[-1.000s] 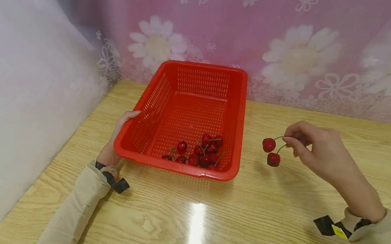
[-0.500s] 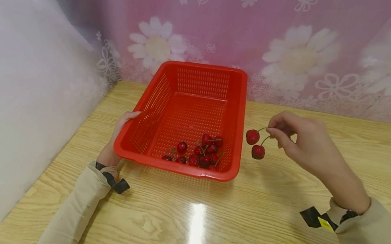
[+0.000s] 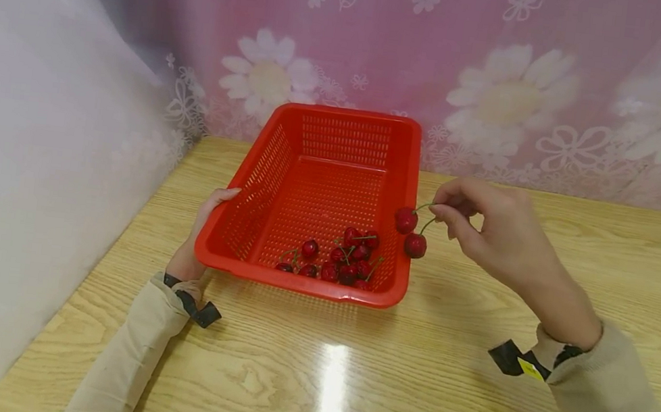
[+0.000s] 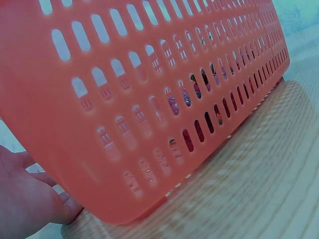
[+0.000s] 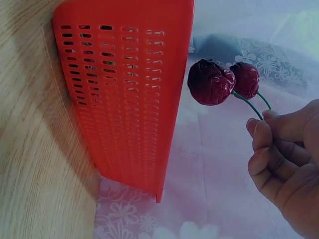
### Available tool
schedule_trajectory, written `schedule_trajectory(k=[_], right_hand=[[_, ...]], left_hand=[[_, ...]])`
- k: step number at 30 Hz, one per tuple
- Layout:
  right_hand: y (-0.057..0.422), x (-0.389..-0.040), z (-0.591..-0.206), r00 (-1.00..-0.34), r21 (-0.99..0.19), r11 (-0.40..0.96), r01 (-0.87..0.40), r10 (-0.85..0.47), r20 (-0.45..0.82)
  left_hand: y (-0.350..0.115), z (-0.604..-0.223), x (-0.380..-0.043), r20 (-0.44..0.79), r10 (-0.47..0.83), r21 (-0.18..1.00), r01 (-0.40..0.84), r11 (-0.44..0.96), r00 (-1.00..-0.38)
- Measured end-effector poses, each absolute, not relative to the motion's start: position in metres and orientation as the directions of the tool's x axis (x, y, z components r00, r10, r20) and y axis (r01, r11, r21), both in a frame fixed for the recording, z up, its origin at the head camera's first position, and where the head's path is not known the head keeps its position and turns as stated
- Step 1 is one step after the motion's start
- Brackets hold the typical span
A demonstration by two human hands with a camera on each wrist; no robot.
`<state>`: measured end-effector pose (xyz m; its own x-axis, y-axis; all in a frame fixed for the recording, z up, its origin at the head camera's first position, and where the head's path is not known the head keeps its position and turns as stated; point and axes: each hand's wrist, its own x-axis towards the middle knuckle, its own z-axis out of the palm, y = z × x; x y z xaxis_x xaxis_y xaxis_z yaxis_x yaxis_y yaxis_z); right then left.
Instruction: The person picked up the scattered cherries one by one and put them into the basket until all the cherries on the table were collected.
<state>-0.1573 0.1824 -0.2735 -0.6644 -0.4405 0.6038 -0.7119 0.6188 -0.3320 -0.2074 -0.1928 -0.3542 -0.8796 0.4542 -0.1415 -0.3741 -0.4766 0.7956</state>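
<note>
My right hand (image 3: 484,227) pinches the green stems of a pair of cherries (image 3: 405,221) between thumb and fingertips. The two fruits dangle at the right rim of a red plastic basket (image 3: 297,285), overlapping it in the head view. In the right wrist view the cherries (image 5: 212,83) hang beside the basket's upper edge, their stems running to the fingertips. On the basket's left side, my left hand (image 3: 206,219) grips the rim with the thumb over it; its other fingers are mostly hidden behind the wall. Several cherries (image 3: 349,273) with stems lie inside, gathered toward the near right.
The basket is on a light wood-grain table (image 3: 264,361). A pink flowered curtain (image 3: 372,54) hangs close behind it, and white fabric (image 3: 45,187) borders the table on the left. Dark straps (image 3: 517,362) circle both wrists.
My right hand has moved left, bringing the pair of cherries from over the table to the basket's right rim. The left hand and basket have stayed in place.
</note>
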Motion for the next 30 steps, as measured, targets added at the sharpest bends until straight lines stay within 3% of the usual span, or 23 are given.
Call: schedule_trajectory(k=[30], right_hand=[[0.156, -0.172, -0.293, -0.622, -0.330, 0.557, -0.762, -0.487, 0.613]], left_hand=[[-0.192, -0.355, -0.208, -0.127, 0.458, 0.805, -0.361, -0.471, -0.880]])
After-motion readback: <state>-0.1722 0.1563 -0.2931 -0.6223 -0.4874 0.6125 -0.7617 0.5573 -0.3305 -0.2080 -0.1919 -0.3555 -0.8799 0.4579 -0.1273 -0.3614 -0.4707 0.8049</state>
